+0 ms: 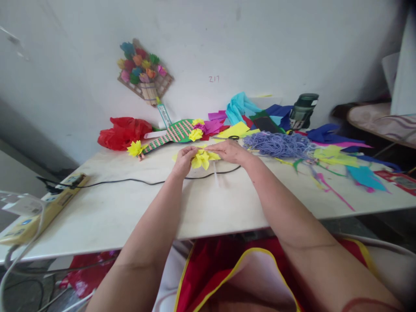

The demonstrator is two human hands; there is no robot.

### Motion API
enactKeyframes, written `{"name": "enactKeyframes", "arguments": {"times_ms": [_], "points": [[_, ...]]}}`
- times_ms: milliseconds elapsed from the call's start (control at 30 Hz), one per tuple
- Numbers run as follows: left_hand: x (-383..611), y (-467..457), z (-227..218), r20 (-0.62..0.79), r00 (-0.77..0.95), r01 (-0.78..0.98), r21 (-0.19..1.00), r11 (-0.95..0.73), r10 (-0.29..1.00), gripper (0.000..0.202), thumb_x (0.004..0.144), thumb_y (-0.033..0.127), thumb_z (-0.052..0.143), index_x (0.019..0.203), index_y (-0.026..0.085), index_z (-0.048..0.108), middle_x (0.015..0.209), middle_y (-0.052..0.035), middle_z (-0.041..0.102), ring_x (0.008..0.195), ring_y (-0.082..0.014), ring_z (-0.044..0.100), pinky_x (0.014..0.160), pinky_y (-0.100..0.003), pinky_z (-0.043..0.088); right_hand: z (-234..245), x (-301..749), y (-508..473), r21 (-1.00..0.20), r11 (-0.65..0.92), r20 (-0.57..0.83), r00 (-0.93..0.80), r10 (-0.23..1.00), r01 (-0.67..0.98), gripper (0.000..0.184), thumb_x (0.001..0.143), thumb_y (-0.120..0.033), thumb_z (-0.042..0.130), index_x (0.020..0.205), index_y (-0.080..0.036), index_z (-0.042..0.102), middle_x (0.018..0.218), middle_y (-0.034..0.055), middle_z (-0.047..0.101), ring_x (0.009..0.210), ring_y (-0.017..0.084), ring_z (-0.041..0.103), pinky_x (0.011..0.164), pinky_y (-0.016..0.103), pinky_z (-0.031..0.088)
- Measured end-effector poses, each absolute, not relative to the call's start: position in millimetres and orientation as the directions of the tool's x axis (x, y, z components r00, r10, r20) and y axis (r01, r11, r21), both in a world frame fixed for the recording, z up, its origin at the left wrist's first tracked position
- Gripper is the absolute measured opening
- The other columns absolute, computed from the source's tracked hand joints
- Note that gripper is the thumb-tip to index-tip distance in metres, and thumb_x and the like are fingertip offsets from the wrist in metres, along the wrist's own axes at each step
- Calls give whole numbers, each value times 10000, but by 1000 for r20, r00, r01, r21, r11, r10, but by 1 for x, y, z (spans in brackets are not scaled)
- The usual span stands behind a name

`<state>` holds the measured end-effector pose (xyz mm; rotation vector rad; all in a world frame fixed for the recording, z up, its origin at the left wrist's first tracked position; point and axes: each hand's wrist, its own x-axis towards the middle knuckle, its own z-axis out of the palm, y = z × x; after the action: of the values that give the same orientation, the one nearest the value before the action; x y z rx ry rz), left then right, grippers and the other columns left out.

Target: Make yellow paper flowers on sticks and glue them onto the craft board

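A yellow paper flower [202, 160] is between my two hands above the middle of the table. My left hand [186, 159] pinches its left edge with the fingers closed. My right hand [229, 151] reaches in from the other side, its fingertips closed on the flower's upper right petals. A pale translucent stick [216, 173] shows just below the flower; I cannot tell whether the two touch. Behind my left hand lies a green guitar-shaped craft [180, 131] covered with pinkish strips. Yellow paper flowers [136, 148] sit at both its ends, with a magenta one beside them.
Scissors [233, 138] lie behind my right hand, beside a heap of purple yarn [279, 144]. Coloured paper [242, 108], a dark bottle [303, 111] and a red bag [123, 133] line the wall. A black cable [130, 180] runs from a power strip [45, 208] across the table [113, 216].
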<state>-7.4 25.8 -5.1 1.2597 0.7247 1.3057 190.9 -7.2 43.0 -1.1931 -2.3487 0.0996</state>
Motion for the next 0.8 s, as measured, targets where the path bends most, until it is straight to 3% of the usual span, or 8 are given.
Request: {"name": "enactKeyframes", "arguments": {"times_ms": [400,800], "points": [[-6,25,-4,280,134,-335,916,-222,951,267,545,347,770,647,149,622,585,-1,629,506,-114,551,515,-234,424,37,189,0,-293,618,452,-464,762,730,384,887,-192,537,1228,-338,638,1225,-4,662,1125,191,646,966,307,491],[-6,22,-3,281,129,-348,911,-222,951,276,576,350,767,687,151,611,594,-1,637,531,-127,587,551,-242,443,29,190,7,-293,634,474,-467,746,716,394,887,-185,527,1220,-363,638,1220,-52,668,1119,171,648,966,280,489]]}}
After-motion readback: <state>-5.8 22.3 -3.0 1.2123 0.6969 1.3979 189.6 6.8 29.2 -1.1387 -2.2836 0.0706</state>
